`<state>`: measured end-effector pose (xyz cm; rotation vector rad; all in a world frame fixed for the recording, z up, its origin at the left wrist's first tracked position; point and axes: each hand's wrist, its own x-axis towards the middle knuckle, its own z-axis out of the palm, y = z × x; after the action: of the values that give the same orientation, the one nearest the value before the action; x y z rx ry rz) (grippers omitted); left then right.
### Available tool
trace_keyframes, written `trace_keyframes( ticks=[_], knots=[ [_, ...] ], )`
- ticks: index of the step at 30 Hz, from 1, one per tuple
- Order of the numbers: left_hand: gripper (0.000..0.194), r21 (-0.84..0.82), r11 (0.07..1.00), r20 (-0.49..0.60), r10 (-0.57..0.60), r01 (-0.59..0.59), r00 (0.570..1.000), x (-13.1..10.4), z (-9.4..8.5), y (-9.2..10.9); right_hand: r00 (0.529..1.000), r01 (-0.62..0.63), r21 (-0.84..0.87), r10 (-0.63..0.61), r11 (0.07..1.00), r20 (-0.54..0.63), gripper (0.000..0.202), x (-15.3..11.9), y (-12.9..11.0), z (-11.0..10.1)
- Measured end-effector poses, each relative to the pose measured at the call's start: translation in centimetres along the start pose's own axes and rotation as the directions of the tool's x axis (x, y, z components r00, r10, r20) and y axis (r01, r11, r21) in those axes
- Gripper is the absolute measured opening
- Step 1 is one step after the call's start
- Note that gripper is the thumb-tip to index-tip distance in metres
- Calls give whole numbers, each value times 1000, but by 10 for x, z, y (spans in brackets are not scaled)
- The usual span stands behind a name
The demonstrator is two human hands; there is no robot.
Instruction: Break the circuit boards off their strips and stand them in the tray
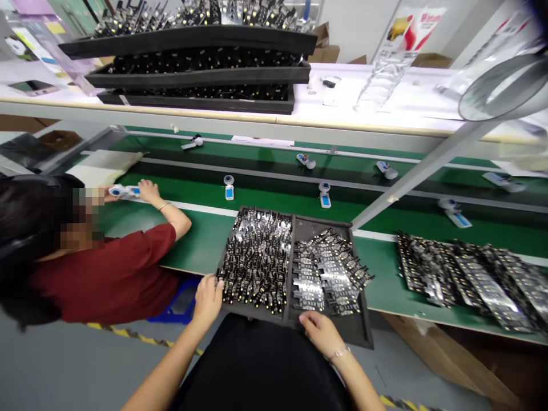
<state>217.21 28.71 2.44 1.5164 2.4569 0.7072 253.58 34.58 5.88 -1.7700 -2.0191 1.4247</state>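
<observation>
Dark grey tray [363, 334], green belt [265, 188]

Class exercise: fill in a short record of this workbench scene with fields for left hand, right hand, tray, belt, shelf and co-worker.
left hand: left hand grips the near left edge of the tray
right hand: right hand rests on the tray's near edge
tray: dark, two compartments heaped with small circuit boards
belt: green conveyor carrying spaced white and blue devices
shelf: stacked black trays full of parts
co-worker: person in a red shirt to the left, handling a device on the belt
</observation>
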Motion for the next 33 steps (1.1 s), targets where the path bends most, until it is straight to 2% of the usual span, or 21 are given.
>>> trace_keyframes(
  ticks=[3,5,7,9,11,12,14,17,19,21,22,23,24,25,26,27,28,30,31,32,33],
  knots=[
    [49,12,1000,6,-19,19,1000,-10,9,2,982,-40,-90,22,995,-189,41,15,7,-19],
    [53,10,1000,33,-28,28,999,-11,11,2,932,-90,-153,30,984,-360,51,32,12,-35],
    [57,5,999,60,-39,39,997,-9,8,0,878,-214,-242,78,946,-472,71,52,18,-49],
    [61,-29,999,57,-23,25,998,-6,1,-1,847,-354,-307,163,883,-506,91,67,22,-59],
    [61,-98,995,35,24,-21,999,-2,-9,3,836,-420,-332,218,844,-503,94,76,24,-64],
    [60,-137,990,26,47,-43,999,-1,-14,7,838,-413,-327,214,850,-503,91,77,25,-66],
    [56,-209,976,19,70,-65,997,-1,-25,22,841,-376,-325,172,868,-513,80,74,25,-70],
    [51,-292,951,59,128,-105,990,-7,-37,60,856,-325,-302,143,896,-496,68,61,23,-78],
    [49,-321,932,139,225,-171,964,-13,-42,93,843,-268,-135,165,954,-513,64,48,17,-82],
    [55,-347,894,250,379,-283,891,-16,-45,130,816,-131,201,221,971,-535,60,33,1,-83],
    [62,-372,855,294,477,-361,828,-16,-46,148,810,-35,398,259,917,-525,59,24,-10,-82],
    [71,-407,794,323,587,-451,742,-16,-47,164,827,59,576,284,815,-486,60,15,-24,-80],
    [76,-445,719,328,686,-534,649,-14,-47,178,858,123,728,296,675,-420,62,6,-38,-77],
    [73,-477,655,321,751,-586,577,-12,-47,190,900,160,841,273,517,-339,66,-3,-53,-74],
    [67,-514,603,301,793,-610,529,-11,-47,199,939,174,913,218,370,-267,68,-11,-67,-71],
    [59,-555,578,268,805,-598,529,-9,-47,206,961,179,954,167,240,-222,66,-17,-78,-67],
    [53,-597,588,228,777,-545,587,-9,-48,210,973,177,975,125,132,-193,63,-21,-88,-62],
    [41,-706,641,190,580,-300,792,-9,-51,215,981,156,988,116,8,-156,57,-24,-98,-50],
    [37,-765,633,225,433,-117,873,-10,-53,216,981,140,990,134,-6,-138,54,-23,-100,-43],
    [35,-808,584,295,296,72,909,-12,-57,216,981,120,993,152,12,-120,51,-22,-101,-35],
    [35,-826,511,384,199,239,902,-13,-60,216,981,97,993,163,61,-106,48,-21,-102,-27]
  ],
)
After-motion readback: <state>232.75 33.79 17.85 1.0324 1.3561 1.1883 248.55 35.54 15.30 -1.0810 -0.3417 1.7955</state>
